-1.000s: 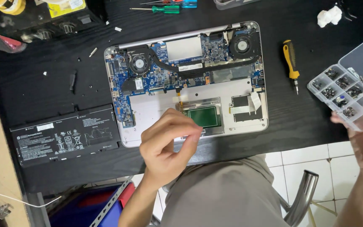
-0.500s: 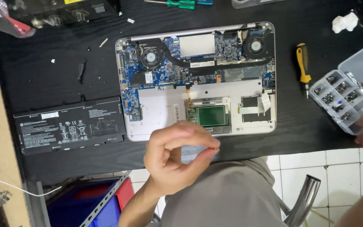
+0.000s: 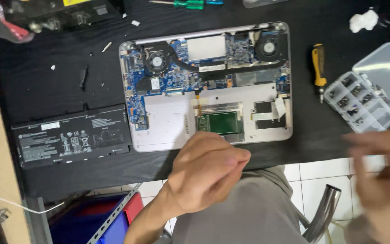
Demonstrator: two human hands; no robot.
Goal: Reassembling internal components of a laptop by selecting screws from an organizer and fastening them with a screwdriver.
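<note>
Right hand (image 3: 380, 171) blurred past the table's front edge, fingers spread, grip unclear, left hand (image 3: 206, 174) curled with fingertips pinched together, contents hidden, over the front edge beside the opened laptop (image 3: 206, 86), screw box (image 3: 362, 99) near the right edge.

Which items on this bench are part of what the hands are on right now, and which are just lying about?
In hand:
left hand, fingers pinched, at the near edge of the opened laptop
right hand, blurred, just below the clear screw organizer

Lying about:
removed battery
yellow-handled screwdriver
green-handled screwdriver
white crumpled wad
</note>
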